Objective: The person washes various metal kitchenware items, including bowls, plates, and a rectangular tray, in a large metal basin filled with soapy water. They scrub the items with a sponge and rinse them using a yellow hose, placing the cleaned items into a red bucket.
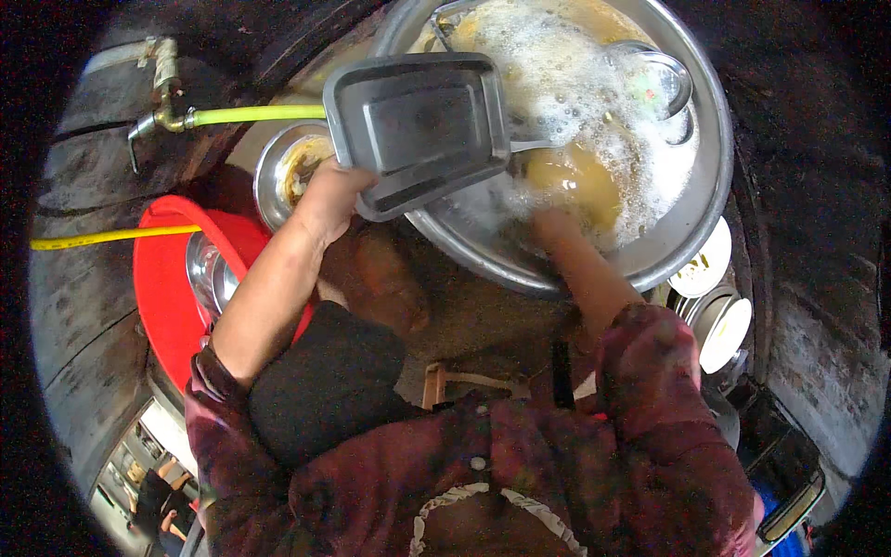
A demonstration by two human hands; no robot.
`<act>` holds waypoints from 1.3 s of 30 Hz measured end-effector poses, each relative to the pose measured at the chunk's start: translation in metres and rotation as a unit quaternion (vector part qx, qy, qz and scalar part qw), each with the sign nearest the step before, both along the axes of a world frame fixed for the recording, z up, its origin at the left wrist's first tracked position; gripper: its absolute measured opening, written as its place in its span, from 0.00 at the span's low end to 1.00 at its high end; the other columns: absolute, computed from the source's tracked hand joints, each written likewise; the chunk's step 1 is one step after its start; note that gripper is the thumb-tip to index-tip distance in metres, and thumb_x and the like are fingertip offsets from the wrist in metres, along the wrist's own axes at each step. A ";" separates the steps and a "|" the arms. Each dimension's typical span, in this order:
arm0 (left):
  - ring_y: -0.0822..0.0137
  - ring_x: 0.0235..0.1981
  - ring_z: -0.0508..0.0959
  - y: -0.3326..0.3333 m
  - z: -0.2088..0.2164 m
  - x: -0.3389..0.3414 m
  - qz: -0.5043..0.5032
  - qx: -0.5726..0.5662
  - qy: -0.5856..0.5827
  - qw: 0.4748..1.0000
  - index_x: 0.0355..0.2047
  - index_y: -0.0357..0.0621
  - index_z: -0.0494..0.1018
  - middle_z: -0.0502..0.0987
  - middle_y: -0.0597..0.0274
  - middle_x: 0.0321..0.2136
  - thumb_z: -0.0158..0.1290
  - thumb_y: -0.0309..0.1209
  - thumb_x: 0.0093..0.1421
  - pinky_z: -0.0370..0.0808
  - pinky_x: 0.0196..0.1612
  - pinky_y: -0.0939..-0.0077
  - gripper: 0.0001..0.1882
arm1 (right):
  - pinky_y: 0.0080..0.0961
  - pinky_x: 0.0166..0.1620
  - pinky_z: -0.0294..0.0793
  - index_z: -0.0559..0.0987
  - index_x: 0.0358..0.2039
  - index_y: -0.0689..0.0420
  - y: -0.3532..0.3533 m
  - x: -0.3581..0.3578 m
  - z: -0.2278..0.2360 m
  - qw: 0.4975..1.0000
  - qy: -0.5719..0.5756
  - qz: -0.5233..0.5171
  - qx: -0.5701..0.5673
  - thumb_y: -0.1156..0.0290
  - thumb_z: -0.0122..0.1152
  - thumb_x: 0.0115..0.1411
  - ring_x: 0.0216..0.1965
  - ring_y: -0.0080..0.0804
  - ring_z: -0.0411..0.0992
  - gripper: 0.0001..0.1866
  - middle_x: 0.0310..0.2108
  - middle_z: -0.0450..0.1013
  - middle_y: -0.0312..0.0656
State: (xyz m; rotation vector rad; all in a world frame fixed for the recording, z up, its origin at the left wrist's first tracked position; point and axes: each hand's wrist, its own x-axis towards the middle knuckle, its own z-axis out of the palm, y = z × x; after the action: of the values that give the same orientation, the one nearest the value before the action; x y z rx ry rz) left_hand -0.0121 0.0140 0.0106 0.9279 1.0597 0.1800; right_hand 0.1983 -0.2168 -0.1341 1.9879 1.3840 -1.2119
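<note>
The left hand [342, 193], at ten o'clock in the view, is clamped on a corner of a grey rectangular tray [418, 121], held near twelve o'clock. The right hand [553, 226], at two o'clock, reaches into the metal basin [716, 121]; sudsy water [575, 181] obscures its fingers, grip undeterminable. A red tub [153, 297] stands at nine o'clock.

hands: 2, left hand [342, 193] and right hand [555, 227] | grey tray [418, 111]: 1 | metal basin [473, 252]: 1 | handle [534, 145] over basin: 1 | round metal dishes [683, 91] by basin's right edge: at least 2 | red tub [153, 278]: 1 | metal bowl [267, 184] between tub and basin: 1 | hoses [255, 114]: 2 | tap [168, 118]: 1 | white dishes [727, 336] outside basin's lower-right edge: at least 2
</note>
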 end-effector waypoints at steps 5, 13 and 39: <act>0.65 0.28 0.74 -0.001 -0.001 -0.005 -0.010 0.045 0.013 0.999 0.33 0.33 0.71 0.74 0.59 0.28 0.46 0.19 0.46 0.70 0.32 0.73 0.11 | 0.36 0.41 0.70 0.76 0.33 0.57 -0.020 0.030 0.006 0.989 -0.046 -0.107 0.087 0.58 0.50 0.49 0.37 0.44 0.71 0.17 0.35 0.72 0.48; 0.61 0.32 0.74 -0.003 0.002 0.005 -0.029 0.001 0.025 0.999 0.39 0.34 0.67 0.73 0.54 0.32 0.45 0.18 0.48 0.72 0.37 0.66 0.16 | 0.31 0.40 0.68 0.75 0.37 0.56 -0.024 0.023 -0.018 0.931 0.132 -0.312 0.138 0.62 0.58 0.47 0.36 0.36 0.70 0.18 0.35 0.72 0.44; 0.67 0.32 0.73 -0.031 -0.003 0.013 -0.161 0.077 -0.011 0.984 0.39 0.35 0.68 0.74 0.58 0.32 0.47 0.22 0.48 0.69 0.37 0.75 0.15 | 0.41 0.37 0.68 0.74 0.28 0.57 0.084 -0.003 0.057 0.844 0.028 -0.266 0.465 0.70 0.49 0.47 0.31 0.49 0.68 0.09 0.27 0.70 0.51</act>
State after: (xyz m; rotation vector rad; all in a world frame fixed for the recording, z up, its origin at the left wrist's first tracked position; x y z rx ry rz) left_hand 0.0010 -0.0168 0.0076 1.2215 0.8696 0.0029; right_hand 0.1950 -0.1326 -0.0766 3.1947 1.7006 -0.8285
